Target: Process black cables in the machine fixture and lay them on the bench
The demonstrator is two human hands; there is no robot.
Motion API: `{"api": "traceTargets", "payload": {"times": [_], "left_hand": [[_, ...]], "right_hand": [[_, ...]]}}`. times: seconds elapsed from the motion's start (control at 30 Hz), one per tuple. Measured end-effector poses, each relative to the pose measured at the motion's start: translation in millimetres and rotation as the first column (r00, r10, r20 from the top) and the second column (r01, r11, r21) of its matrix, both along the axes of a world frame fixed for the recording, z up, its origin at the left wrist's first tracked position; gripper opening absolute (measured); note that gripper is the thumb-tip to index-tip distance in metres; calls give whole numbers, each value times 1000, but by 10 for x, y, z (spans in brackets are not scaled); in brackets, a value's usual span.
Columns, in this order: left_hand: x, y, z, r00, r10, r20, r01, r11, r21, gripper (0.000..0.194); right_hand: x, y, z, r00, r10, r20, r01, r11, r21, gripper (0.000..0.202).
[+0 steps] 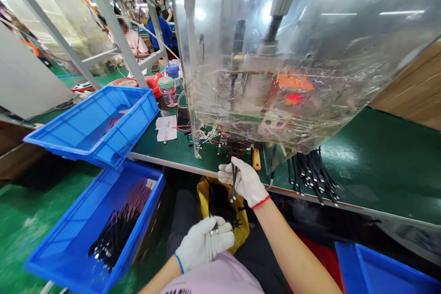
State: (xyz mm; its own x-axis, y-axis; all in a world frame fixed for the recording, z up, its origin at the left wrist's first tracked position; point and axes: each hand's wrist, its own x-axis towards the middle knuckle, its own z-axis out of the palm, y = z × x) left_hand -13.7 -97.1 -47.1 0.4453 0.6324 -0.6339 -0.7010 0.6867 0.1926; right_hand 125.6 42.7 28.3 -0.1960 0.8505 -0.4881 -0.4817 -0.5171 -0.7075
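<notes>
Below the clear plastic shroud, the right white-gloved hand pinches slim black cabling, apparently for steadiness, while the left white-gloved hand, lower, holds silver-tipped black leads together.

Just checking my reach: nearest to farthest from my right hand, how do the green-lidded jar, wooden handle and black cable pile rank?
1. Wooden handle, just beyond the right hand.
2. Black cable pile, to the right, at the bench's edge.
3. Green-lidded jar, to the left, farther back.
</notes>
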Motion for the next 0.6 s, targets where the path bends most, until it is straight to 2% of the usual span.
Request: {"api": "traceTargets", "payload": {"times": [0.4, 0.6], "left_hand": [[5, 19, -54, 1000, 4, -22, -5, 999, -40, 17], [-12, -4, -8, 999, -36, 24, 36, 999, 11, 17]], "right_hand": [[1, 52, -130, 993, -31, -112, 31, 1000, -3, 42], [-19, 44, -39, 998, -21, -61, 21, 1000, -1, 45]]}}
